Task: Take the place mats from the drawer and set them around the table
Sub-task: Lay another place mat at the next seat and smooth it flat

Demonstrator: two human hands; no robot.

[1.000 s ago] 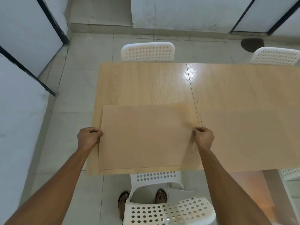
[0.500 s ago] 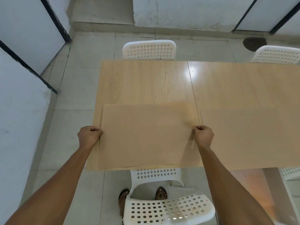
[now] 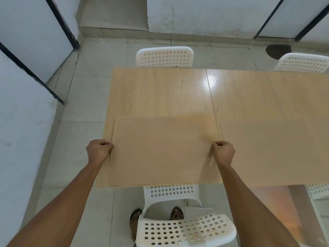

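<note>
Both hands, left hand [image 3: 99, 151] and right hand [image 3: 224, 153], grip the place mat [image 3: 160, 150] edges; square it with the tabletop [image 3: 160, 93] edge, probably lying flat already.

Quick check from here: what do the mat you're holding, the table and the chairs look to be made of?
Mat: thin flexible sheet, matte tan, faint dotted texture; probably vinyl or woven plastic, hard to tell. Table: wood-grain top with a glossy glare patch, likely laminate or varnished wood. Chairs: white moulded plastic, judging by the punched round holes and smooth rounded edges.
</note>
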